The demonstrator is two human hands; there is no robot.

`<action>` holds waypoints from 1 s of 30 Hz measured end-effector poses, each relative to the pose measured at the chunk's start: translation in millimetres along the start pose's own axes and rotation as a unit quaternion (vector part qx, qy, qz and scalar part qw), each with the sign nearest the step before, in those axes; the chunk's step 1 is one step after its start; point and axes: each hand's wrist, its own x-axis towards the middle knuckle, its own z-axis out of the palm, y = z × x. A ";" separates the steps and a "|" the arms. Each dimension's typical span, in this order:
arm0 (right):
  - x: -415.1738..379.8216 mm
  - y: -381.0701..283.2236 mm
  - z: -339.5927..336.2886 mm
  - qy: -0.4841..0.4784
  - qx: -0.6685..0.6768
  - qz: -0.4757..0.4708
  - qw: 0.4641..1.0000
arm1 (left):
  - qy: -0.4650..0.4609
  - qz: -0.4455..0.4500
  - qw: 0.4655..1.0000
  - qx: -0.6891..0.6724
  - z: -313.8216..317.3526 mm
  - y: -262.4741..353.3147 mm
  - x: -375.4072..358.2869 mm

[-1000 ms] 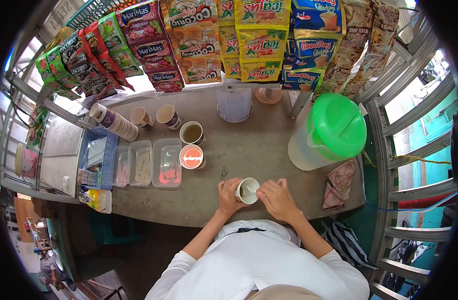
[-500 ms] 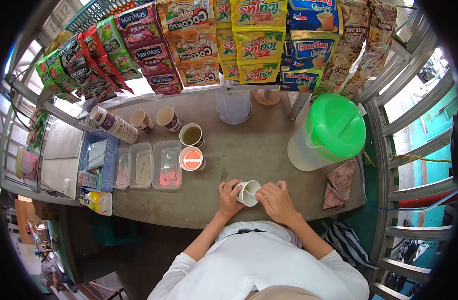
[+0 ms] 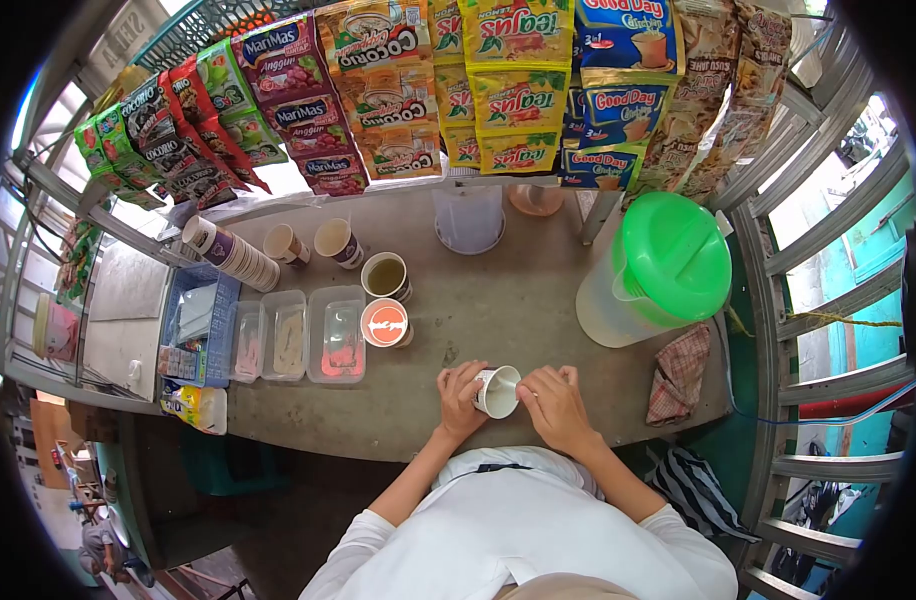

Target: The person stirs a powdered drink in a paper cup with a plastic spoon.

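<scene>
Big translucent jug with green lid [image 3: 668,265] right; checked cloth [image 3: 680,372] just beside it; three clear plastic tubs [image 3: 296,338] left; drink sachets [image 3: 498,80] hanging above.

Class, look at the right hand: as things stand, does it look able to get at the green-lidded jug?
Probably yes. The right hand rests at the white cup, and the jug stands beyond it to the right. Only bare counter lies between; the checked cloth sits off to the side.

Cup [image 3: 499,391] wall behind fingers [image 3: 468,385]
</scene>
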 end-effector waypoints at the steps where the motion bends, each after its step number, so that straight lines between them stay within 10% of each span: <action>1: 0.6 0.0 -0.1 -0.013 -0.001 -0.004 1.000 | 0.003 0.001 1.000 -0.001 0.1 0.1 0.6; 30: -3.3 3.5 3.9 -0.014 -0.001 -0.005 1.000 | 0.022 -0.006 1.000 -0.011 0.9 2.4 2.6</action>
